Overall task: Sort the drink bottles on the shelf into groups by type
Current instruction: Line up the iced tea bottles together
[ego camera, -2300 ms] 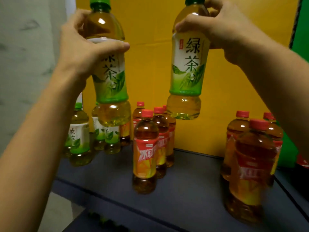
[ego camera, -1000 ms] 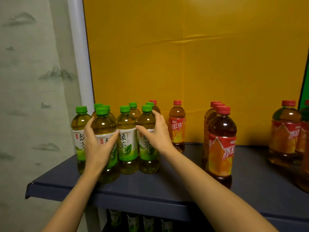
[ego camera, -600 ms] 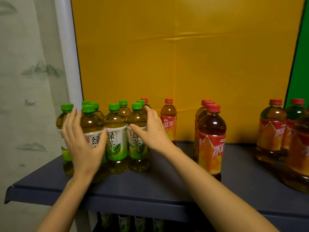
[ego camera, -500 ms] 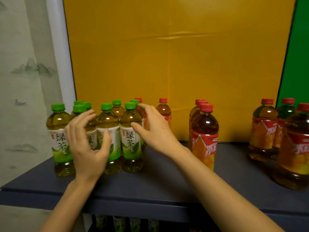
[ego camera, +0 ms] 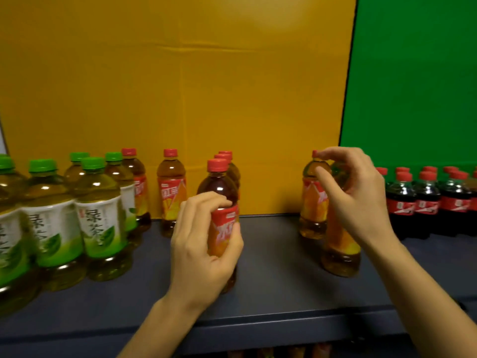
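Observation:
On the dark shelf (ego camera: 278, 275), a cluster of green-capped green tea bottles (ego camera: 99, 218) stands at the left. Red-capped iced black tea bottles are spread across the middle: two at the back (ego camera: 171, 187), a short row behind the front one (ego camera: 227, 157), and a pair at the right (ego camera: 312, 202). My left hand (ego camera: 201, 244) is wrapped around the label of the front black tea bottle (ego camera: 219, 184), which stands on the shelf. My right hand (ego camera: 356, 200) curls over the top of the nearer right-hand bottle (ego camera: 340, 251), hiding its cap; I cannot tell whether it grips.
Several dark cola bottles (ego camera: 426, 200) with red caps stand packed at the far right. A yellow panel (ego camera: 180, 86) and a green panel (ego camera: 413, 73) close the back. The shelf's front edge runs along the bottom, with more bottles dimly visible on a lower shelf (ego camera: 284, 353).
Both hands left the green tea cluster and moved right. The left hand now holds a black tea bottle and the right hand sits over the right-hand pair. The view shifted right, revealing cola bottles.

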Tool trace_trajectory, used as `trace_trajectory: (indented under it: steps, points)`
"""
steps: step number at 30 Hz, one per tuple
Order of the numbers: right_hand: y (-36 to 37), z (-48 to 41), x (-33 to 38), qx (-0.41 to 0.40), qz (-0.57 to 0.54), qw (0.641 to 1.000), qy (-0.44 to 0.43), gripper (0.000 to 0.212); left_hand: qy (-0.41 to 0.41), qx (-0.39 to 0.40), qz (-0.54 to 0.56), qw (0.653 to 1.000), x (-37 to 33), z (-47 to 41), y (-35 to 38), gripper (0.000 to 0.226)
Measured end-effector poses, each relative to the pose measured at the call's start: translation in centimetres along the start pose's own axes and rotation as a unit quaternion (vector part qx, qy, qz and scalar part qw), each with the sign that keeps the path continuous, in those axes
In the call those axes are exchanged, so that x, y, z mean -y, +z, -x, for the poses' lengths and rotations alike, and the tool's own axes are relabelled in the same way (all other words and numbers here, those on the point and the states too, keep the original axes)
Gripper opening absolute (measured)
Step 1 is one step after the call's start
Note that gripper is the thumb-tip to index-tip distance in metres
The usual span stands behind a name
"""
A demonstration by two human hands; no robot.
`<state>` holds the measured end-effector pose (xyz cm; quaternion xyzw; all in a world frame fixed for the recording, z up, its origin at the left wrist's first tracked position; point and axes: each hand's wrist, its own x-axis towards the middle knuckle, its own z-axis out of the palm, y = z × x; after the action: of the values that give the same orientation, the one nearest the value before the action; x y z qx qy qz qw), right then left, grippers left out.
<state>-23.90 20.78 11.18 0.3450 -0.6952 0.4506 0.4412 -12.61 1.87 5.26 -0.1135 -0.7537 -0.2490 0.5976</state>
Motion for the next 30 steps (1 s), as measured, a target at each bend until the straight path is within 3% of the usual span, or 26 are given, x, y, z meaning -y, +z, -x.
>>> trace_trajectory:
  steps: [4,7,9,12,14,18,21,23,25,27,30]
  points:
    - [-2.3,1.9,-5.3,-0.024,0.042,0.996,0.068,0.05,0.027,0.016,0.027,0.999,-1.2,0.7,3.9,0.017]
    - [-2.5,3.1,-7.9,0.005,-0.024,0.985,0.171,0.083,-0.034,0.09,0.086,0.992,-1.8,0.5,7.5,0.022]
    - [-2.5,3.4,-8.6,0.049,-0.133,0.961,0.237,0.077,-0.109,0.147,0.107,0.977,-2.0,0.1,10.1,0.03]
    - [-2.5,3.5,-9.3,0.128,-0.255,0.92,0.269,0.054,-0.231,0.243,0.177,0.925,-1.9,-0.4,13.9,0.046]
    - [-2.6,3.6,-10.1,0.147,-0.282,0.912,0.259,0.048,-0.259,0.275,0.215,0.901,-2.0,-0.4,16.0,0.055]
    - [-3.0,4.3,-11.5,0.202,-0.29,0.903,0.243,0.053,-0.265,0.319,0.316,0.854,-2.9,0.4,18.7,0.05]
    - [-3.7,4.3,-12.9,0.227,-0.296,0.896,0.242,0.057,-0.236,0.345,0.293,0.86,-3.3,1.0,19.3,0.051]
    - [-4.3,3.9,-14.0,0.24,-0.297,0.894,0.234,0.057,-0.143,0.362,0.164,0.907,-3.1,1.1,18.5,0.052]
    - [-4.7,3.4,-14.9,0.253,-0.298,0.892,0.226,0.052,0.006,0.288,-0.028,0.957,-2.7,1.0,16.7,0.049]
    - [-5.0,2.8,-16.0,0.257,-0.305,0.889,0.226,0.048,0.115,0.14,-0.099,0.978,-2.7,1.3,14.1,0.036]
    - [-4.9,2.3,-17.6,0.241,-0.311,0.889,0.233,0.045,0.091,-0.091,-0.104,0.986,-2.2,1.9,9.6,0.035]
